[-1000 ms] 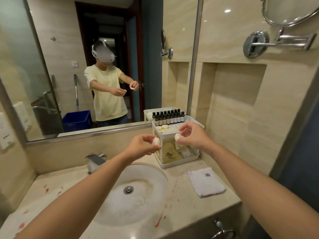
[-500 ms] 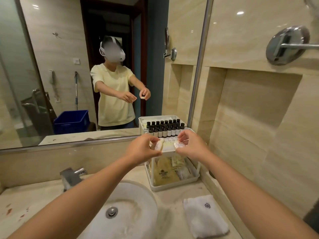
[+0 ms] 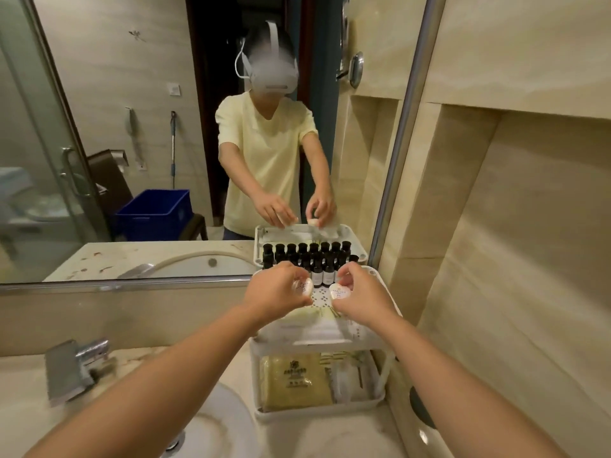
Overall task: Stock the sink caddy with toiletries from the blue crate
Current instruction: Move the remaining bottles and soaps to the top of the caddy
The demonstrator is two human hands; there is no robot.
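Two discs (image 3: 303, 287) (image 3: 340, 292) pinched, left hand (image 3: 276, 294), right hand (image 3: 363, 300), above caddy (image 3: 317, 342)

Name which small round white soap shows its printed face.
The small round white soap in the right hand: its printed face is turned up, while the left hand's soap is partly hidden by fingers.

**Light:** warm, diffuse, moderately bright; darkest in the doorway reflected in your mirror (image 3: 115, 94).
**Glare:** a soft sheen lies across the wall tiles (image 3: 529, 242) on your right; small highlights sit on the faucet (image 3: 71, 368).
**Shadow:** soft, under the caddy (image 3: 317, 342) top shelf.
**Blur:** your left hand (image 3: 277, 292) and right hand (image 3: 360, 295) are slightly smeared. Print on the left packet (image 3: 302, 287) and right packet (image 3: 340, 291) you pinch is too soft to read. Faucet and basin (image 3: 218, 431) are out of focus.
**Distortion:** the mirror's chrome edge (image 3: 400, 143) leans; your forearms balloon at the bottom corners.
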